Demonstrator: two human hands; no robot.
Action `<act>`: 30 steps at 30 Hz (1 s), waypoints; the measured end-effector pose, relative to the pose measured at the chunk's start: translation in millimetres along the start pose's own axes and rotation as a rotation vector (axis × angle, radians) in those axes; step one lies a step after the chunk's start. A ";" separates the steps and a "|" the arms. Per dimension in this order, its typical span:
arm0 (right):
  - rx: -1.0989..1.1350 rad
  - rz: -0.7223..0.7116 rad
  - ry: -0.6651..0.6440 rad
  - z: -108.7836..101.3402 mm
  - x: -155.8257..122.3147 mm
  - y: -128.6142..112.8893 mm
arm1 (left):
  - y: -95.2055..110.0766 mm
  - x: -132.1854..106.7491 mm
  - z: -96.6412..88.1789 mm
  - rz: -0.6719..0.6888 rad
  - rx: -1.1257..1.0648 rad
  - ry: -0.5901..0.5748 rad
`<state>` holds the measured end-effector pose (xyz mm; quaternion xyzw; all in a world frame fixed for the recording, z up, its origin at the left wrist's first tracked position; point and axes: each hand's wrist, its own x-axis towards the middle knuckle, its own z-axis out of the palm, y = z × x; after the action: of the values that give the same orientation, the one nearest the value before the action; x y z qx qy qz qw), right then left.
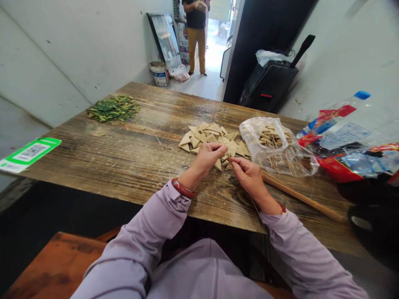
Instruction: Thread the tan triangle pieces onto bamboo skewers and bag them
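A pile of flat tan triangular pieces, resembling dried tofu, lies at the middle of the table. Over its near edge, my left hand is closed in a pinch on what looks like one of these pieces, mostly hidden by the fingers. Close beside it, my right hand pinches a thin wooden skewer, whose lower end shows below the wrist. To the right, a clear plastic bag holds filled skewers with their sticks toward me. A bundle of bare skewers lies beyond my right wrist.
Chopped greens are heaped on the wooden table at far left, near a green code card. A plastic bottle and wrappings crowd the right side. Another person stands by the doorway; a bucket is nearby.
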<state>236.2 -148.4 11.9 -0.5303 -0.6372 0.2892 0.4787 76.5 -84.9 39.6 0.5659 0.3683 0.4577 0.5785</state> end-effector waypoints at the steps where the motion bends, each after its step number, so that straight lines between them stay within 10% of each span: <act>1: -0.001 -0.001 0.000 0.3 0.2 0.0 | 0.2 0.0 0.0 0.006 0.012 0.001; 30: -0.049 -0.015 0.044 8.1 5.9 -2.9 | -1.7 1.0 0.6 0.044 0.028 -0.013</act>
<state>227.7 -142.3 13.2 -0.5432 -0.6375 0.2580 0.4816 77.5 -84.1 38.0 0.5850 0.3581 0.4614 0.5627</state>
